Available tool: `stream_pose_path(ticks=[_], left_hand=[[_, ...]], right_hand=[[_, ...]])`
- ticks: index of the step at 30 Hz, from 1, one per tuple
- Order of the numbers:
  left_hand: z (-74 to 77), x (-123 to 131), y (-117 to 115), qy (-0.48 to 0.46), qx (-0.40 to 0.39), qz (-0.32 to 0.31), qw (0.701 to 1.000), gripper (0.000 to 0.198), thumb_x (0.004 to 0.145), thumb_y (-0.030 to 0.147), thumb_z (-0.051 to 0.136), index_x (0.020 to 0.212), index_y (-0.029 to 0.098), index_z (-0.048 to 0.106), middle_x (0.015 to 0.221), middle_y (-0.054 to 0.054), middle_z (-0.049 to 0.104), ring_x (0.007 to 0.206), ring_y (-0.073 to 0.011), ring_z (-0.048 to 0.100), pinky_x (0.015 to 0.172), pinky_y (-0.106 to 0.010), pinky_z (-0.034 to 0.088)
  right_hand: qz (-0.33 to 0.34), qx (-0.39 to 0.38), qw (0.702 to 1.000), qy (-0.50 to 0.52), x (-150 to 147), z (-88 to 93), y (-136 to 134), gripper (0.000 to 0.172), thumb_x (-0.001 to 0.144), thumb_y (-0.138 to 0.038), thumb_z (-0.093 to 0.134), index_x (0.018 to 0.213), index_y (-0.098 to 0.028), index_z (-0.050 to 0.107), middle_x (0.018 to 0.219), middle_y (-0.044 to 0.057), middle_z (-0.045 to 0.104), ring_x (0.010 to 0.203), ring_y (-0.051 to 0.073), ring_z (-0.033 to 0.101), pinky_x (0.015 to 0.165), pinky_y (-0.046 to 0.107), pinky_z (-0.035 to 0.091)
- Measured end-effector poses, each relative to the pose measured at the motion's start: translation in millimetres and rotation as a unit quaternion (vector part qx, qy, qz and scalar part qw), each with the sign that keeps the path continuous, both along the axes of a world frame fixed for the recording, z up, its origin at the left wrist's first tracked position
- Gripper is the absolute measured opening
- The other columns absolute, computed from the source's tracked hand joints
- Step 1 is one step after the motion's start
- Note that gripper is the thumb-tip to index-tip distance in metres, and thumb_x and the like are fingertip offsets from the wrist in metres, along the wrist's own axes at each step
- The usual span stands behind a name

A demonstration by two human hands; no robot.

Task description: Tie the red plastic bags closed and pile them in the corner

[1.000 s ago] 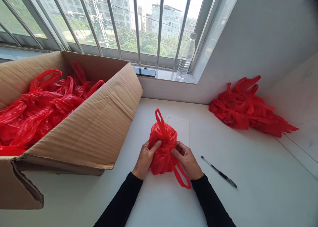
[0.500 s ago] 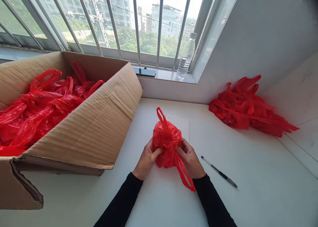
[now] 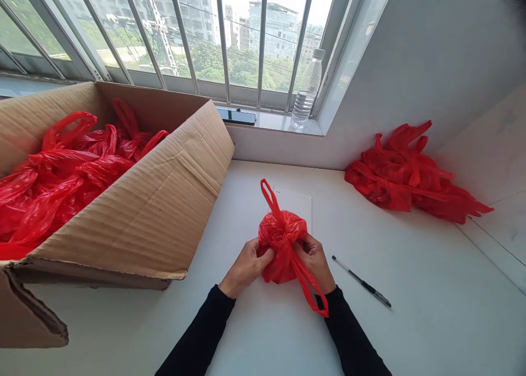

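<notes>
A bunched red plastic bag (image 3: 282, 244) is between my two hands over the middle of the white table. One handle loop sticks up at its far side, and the other hangs down toward my right sleeve. My left hand (image 3: 249, 263) grips the bag's left side, thumb pressed on the front. On the right side my right hand (image 3: 315, 261) pinches it, thumb near the gathered middle. The fingers of both hands are partly hidden behind the bag. What is inside the bag, if anything, cannot be made out.
A cardboard box (image 3: 135, 206) full of red plastic bags (image 3: 74, 173) stands at the left. More red bags (image 3: 402, 173) lie heaped by the wall at the right. A black pen (image 3: 361, 282) and a white sheet (image 3: 302, 203) lie on the table. A water bottle (image 3: 306, 94) and a phone (image 3: 236, 116) are on the windowsill.
The bag has shifted slightly right and toward me, and its gathered top now tilts more into view. Both hands keep hold of it. The camera view has moved slightly.
</notes>
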State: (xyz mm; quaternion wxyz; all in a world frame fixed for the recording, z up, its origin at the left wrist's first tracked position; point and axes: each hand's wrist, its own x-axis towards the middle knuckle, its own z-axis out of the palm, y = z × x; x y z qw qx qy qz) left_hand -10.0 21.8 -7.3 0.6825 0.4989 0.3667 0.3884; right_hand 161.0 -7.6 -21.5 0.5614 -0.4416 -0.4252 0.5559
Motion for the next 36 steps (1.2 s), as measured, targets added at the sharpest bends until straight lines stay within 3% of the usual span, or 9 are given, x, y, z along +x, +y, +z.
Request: stream_pose_path(ticks=[10,14,19,22,25,29,33,36], left_hand=[[-3.9,3.7,-2.2,-0.025,-0.017,0.048,0.998,0.025,0.078,0.035,0.081,0.09,0.015,0.074,0.084,-0.004,0.073,0.076,-0.0193,0.063,0.071,-0.028,0.05],[-8.0,3.9,-2.4,-0.047,-0.027,0.066,0.996,0.029,0.076,0.04,0.082,0.083,0.015,0.072,0.078,-0.004,0.071,0.074,-0.0184,0.062,0.071,-0.028,0.05],[-11.5,3.7,-2.6,-0.08,-0.045,0.09,0.992,0.03,0.085,0.045,0.074,0.084,0.015,0.07,0.075,-0.002,0.068,0.069,-0.0151,0.059,0.066,-0.026,0.048],[-8.5,1.9,-1.9,-0.097,-0.047,0.087,0.99,0.028,0.09,0.044,0.067,0.092,0.016,0.071,0.082,-0.003,0.07,0.075,-0.0161,0.06,0.071,-0.027,0.049],[-1.8,-1.5,-2.2,-0.113,-0.043,0.043,0.992,0.025,0.09,0.036,0.067,0.106,0.018,0.07,0.09,-0.005,0.07,0.078,-0.0169,0.06,0.072,-0.028,0.049],[4.1,-2.8,-2.2,-0.121,-0.014,-0.015,0.992,0.054,0.072,0.022,0.082,0.124,0.018,0.066,0.094,-0.005,0.07,0.081,-0.019,0.061,0.075,-0.029,0.05],[2.9,0.8,0.0,-0.128,0.009,-0.004,0.992,0.061,0.072,0.026,0.085,0.128,0.019,0.064,0.121,-0.011,0.068,0.108,-0.0274,0.062,0.092,-0.034,0.05],[1.1,2.0,1.2,-0.124,0.008,0.011,0.992,0.055,0.075,0.032,0.084,0.125,0.019,0.066,0.125,-0.012,0.068,0.116,-0.0296,0.062,0.099,-0.039,0.049]], right_hand=[[0.059,0.004,0.998,-0.006,3.0,8.6,0.4,0.035,0.089,-0.045,0.071,0.119,-0.028,0.07,0.108,0.005,0.072,0.094,0.021,0.065,0.082,0.033,0.053],[0.071,0.003,0.997,0.02,5.1,6.5,0.6,0.034,0.09,-0.043,0.07,0.12,-0.028,0.07,0.106,0.004,0.073,0.092,0.021,0.065,0.079,0.032,0.053],[0.066,0.007,0.997,0.035,0.3,7.7,0.0,0.034,0.09,-0.042,0.07,0.122,-0.029,0.07,0.104,0.003,0.074,0.089,0.02,0.065,0.075,0.031,0.052],[0.064,0.009,0.997,0.039,-2.3,10.5,-0.6,0.036,0.089,-0.041,0.072,0.124,-0.03,0.069,0.107,0.003,0.073,0.09,0.02,0.065,0.078,0.032,0.053],[0.038,0.012,0.998,0.048,-0.8,9.2,0.0,0.034,0.089,-0.039,0.073,0.122,-0.03,0.07,0.103,0.003,0.073,0.086,0.019,0.065,0.075,0.031,0.053],[-0.021,0.004,0.998,0.051,6.5,1.8,2.8,0.038,0.08,-0.04,0.08,0.116,-0.03,0.072,0.096,0.001,0.073,0.081,0.018,0.064,0.069,0.03,0.053],[-0.028,-0.008,0.998,0.061,9.4,-0.7,5.2,0.048,0.079,-0.044,0.08,0.123,-0.029,0.069,0.105,0.004,0.073,0.09,0.023,0.067,0.074,0.033,0.056],[-0.024,-0.021,0.997,0.075,7.2,0.9,5.6,0.053,0.079,-0.046,0.079,0.129,-0.029,0.066,0.108,0.005,0.073,0.095,0.025,0.067,0.078,0.035,0.056]])
